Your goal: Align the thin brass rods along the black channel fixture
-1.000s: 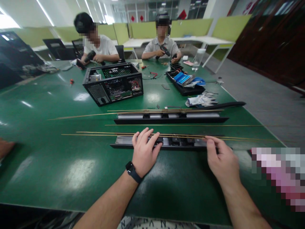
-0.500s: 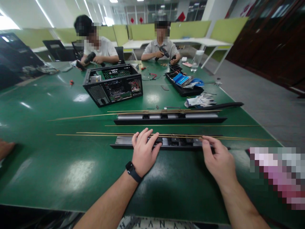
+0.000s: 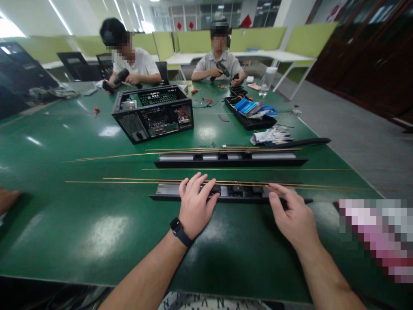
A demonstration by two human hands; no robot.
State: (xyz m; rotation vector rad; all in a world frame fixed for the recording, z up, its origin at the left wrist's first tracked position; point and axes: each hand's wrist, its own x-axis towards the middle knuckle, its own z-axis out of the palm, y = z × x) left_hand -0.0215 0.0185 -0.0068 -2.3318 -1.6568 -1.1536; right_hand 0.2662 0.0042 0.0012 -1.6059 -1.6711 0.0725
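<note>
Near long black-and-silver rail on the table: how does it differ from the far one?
The left hand partly covers the near long black-and-silver rail; no hand covers the far rail. The far rail lies nearer the black computer case than the near rail. Both have thin golden rods along them.

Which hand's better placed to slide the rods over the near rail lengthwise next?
Right, I'd judge. The right hand has its fingers at the rods toward the near rail's right end. The left hand lies palm-down, fingers across both, so it seems better suited to steadying.
</note>
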